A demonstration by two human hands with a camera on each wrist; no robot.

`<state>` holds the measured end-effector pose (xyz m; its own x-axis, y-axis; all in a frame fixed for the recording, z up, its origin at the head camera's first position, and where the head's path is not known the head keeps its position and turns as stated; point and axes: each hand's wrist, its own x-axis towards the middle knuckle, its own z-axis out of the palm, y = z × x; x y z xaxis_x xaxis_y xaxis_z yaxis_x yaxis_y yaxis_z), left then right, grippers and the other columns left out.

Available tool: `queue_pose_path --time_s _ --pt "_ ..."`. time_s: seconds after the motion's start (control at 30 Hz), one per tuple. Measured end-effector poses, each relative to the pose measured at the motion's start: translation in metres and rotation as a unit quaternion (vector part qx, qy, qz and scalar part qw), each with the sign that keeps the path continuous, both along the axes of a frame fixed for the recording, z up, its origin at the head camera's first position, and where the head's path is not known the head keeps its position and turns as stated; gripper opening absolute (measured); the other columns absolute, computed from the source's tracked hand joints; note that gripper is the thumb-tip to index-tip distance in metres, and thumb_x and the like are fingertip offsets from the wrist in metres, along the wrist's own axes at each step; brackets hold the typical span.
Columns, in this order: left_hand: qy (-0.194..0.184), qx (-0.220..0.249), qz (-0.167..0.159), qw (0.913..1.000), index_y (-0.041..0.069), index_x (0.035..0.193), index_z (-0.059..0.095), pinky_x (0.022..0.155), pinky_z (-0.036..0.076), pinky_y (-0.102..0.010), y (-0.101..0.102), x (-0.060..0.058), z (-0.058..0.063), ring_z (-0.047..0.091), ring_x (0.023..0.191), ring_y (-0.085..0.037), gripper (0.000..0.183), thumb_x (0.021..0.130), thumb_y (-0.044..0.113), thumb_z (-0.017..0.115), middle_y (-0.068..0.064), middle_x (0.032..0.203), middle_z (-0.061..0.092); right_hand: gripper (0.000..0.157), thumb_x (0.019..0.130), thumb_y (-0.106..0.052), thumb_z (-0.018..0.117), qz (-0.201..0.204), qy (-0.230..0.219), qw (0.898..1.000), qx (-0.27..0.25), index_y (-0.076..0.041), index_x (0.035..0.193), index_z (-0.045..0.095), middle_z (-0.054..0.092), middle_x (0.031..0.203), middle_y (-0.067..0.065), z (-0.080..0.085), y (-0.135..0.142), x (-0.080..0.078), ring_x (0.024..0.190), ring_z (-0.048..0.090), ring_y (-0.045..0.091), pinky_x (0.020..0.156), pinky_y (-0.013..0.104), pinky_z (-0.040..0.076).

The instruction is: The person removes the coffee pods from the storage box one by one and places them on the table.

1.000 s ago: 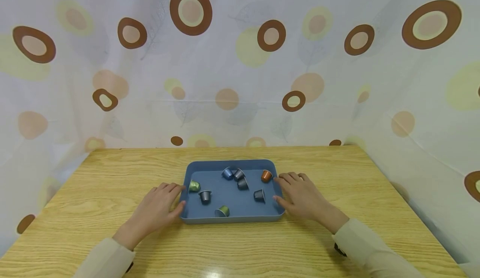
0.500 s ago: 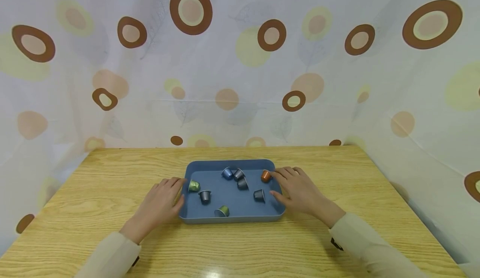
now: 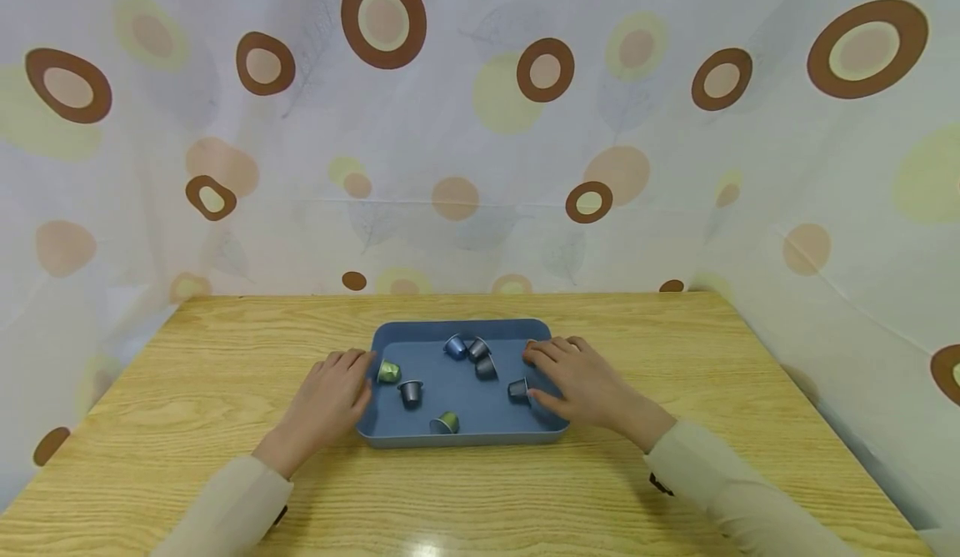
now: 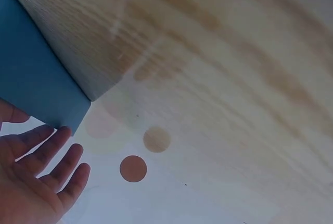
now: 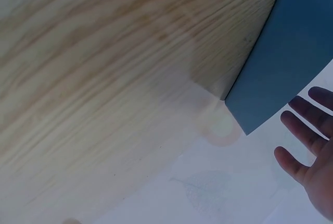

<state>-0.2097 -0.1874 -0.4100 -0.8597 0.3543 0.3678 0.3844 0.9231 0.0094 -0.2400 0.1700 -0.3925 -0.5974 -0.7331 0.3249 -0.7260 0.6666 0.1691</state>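
Flanking the blue tray [image 3: 465, 440] on the wooden table [image 3: 480, 507], in the head view, the left hand [image 3: 330, 400] and right hand [image 3: 585, 382] are well apart, fingers loosely extended. The left hand is at the tray's left rim, near a light green capsule [image 3: 388, 372] and a black capsule [image 3: 410, 393] inside. The right hand hangs over the tray's right rim, partly hiding an orange capsule [image 3: 529, 344], its thumb beside a dark capsule [image 3: 517, 389]; I cannot tell whether it touches either. Near the tray's back wall lies a blue capsule [image 3: 455, 346], near its front wall a green capsule [image 3: 446, 424]. In the left wrist view, spread fingers overlap the tray's edge. In the right wrist view, spread fingers lie along the tray's edge.
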Motion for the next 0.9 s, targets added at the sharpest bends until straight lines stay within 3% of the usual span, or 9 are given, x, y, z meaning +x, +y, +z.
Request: queue_pose_path --time_s 0.4,0.9 --pt "0.003 -0.016 0.002 0.9999 0.002 0.121 0.056 0.086 0.046 -0.045 0.0005 -0.0016 -0.001 0.054 0.105 -0.03 0.036 0.089 0.019 0.053 -0.012 0.116 0.059 0.049 0.085 -0.042 0.058 0.017 -0.027 0.999 0.026 -0.01 0.121 0.055 0.059 0.117 0.005 -0.0054 -0.0069 -0.0016 0.11 0.054 0.023 0.091 0.047 0.043" --pt "-0.003 -0.012 0.004 0.9999 0.001 0.122 0.055 0.087 0.045 -0.045 0.0017 -0.0035 -0.0029 0.054 0.107 -0.03 0.038 0.088 0.019 0.052 -0.012 0.116 0.059 0.045 0.082 -0.04 0.063 0.027 -0.028 0.998 0.043 -0.012 0.117 0.056 0.061 0.111 0.002 -0.0083 -0.0097 -0.001 0.105 0.056 0.02 0.088 0.045 0.044"
